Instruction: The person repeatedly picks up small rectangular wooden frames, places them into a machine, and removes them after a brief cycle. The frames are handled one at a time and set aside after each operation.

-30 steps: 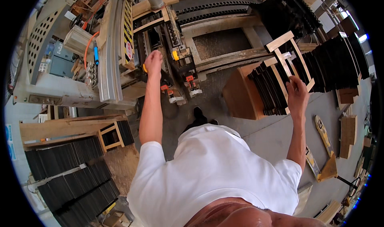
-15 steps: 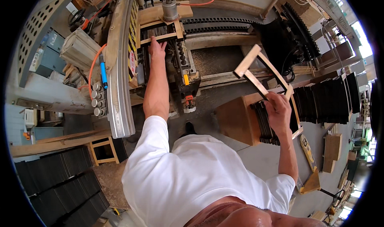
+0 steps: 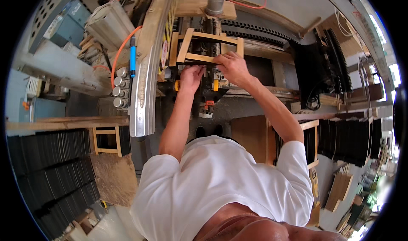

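Observation:
A light wooden frame with dark side edges (image 3: 185, 45) is tilted over the machine bed in front of me. My right hand (image 3: 233, 69) is closed on the near right part of this frame, fingers bent over its near bar. My left hand (image 3: 191, 78) is just below the near bar, palm partly up, fingers loosely bent and apart, with nothing visible in it. Whether its fingertips touch the bar I cannot tell. Under the held frame, another wooden frame (image 3: 174, 49) shows in part on the machine, mostly covered.
A metal cylinder (image 3: 214, 5) stands over a wooden board behind the frames. To the left runs a long metal rail (image 3: 146, 88) with a blue pen-like object (image 3: 132, 62). Stacked dark-edged frames stand at right (image 3: 344, 141) and left (image 3: 51, 164). Yellow rollers (image 3: 215, 85) sit near my hands.
My right hand has carried the wooden frame from the stack at right, up and left, over the machine. My left hand has drawn back nearer to me, off the frame on the machine.

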`<move>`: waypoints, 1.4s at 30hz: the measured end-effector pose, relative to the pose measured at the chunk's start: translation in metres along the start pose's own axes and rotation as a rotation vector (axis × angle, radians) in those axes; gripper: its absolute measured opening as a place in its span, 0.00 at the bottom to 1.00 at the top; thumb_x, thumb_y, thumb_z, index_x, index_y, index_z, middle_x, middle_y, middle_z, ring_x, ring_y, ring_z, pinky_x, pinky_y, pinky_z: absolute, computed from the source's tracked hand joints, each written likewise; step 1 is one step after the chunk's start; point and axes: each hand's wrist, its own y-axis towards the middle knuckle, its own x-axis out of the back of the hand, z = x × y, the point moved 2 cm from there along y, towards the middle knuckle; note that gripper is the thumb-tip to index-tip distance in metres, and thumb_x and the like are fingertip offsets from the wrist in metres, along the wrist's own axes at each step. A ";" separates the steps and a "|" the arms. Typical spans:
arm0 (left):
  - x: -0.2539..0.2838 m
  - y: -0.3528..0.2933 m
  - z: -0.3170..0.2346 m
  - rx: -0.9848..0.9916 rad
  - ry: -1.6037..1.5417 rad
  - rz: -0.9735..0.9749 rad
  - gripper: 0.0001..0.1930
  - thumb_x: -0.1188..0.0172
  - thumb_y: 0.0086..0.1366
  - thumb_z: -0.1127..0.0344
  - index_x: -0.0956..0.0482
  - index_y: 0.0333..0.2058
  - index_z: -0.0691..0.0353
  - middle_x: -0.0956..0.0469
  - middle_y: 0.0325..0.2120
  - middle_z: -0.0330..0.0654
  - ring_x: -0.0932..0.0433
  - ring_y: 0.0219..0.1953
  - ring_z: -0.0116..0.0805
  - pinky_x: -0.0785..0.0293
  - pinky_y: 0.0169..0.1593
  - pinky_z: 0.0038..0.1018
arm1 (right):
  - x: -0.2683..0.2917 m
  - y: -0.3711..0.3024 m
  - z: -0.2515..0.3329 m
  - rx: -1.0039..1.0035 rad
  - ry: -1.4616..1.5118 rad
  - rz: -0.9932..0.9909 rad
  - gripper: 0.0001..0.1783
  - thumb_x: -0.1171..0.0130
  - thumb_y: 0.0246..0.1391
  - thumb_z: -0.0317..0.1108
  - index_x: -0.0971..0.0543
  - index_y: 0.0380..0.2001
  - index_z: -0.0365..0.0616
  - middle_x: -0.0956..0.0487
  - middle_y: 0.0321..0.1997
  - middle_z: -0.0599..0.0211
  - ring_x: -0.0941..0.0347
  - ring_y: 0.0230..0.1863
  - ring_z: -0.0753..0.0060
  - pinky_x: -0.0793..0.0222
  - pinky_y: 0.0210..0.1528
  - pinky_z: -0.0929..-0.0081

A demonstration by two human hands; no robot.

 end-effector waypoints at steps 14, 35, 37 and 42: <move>-0.017 -0.026 0.007 -0.134 0.056 -0.172 0.19 0.51 0.71 0.71 0.37 0.59 0.62 0.31 0.57 0.46 0.31 0.58 0.43 0.37 0.63 0.43 | -0.062 0.046 -0.049 0.114 0.130 0.082 0.13 0.38 0.45 0.29 0.26 0.37 0.46 0.20 0.31 0.61 0.25 0.39 0.54 0.35 0.45 0.59; -0.009 -0.251 0.017 -0.069 0.270 -0.257 0.19 0.51 0.69 0.76 0.34 0.58 0.62 0.28 0.54 0.46 0.29 0.59 0.44 0.30 0.61 0.41 | -0.123 0.107 -0.096 -0.091 0.243 0.109 0.11 0.44 0.43 0.26 0.22 0.34 0.44 0.19 0.31 0.53 0.23 0.40 0.46 0.29 0.44 0.54; 0.001 -0.256 0.011 -0.055 0.278 -0.255 0.19 0.51 0.68 0.76 0.34 0.58 0.62 0.28 0.54 0.46 0.29 0.59 0.44 0.30 0.60 0.40 | -0.124 0.110 -0.097 -0.121 0.250 0.112 0.11 0.43 0.43 0.26 0.21 0.33 0.45 0.18 0.31 0.53 0.22 0.39 0.47 0.28 0.44 0.54; 0.028 -0.269 -0.005 -0.008 0.259 -0.255 0.18 0.50 0.68 0.76 0.33 0.57 0.62 0.27 0.53 0.45 0.29 0.59 0.44 0.30 0.61 0.40 | -0.129 0.126 -0.112 -0.206 0.199 0.105 0.10 0.42 0.42 0.27 0.20 0.32 0.46 0.18 0.33 0.54 0.22 0.39 0.48 0.27 0.43 0.56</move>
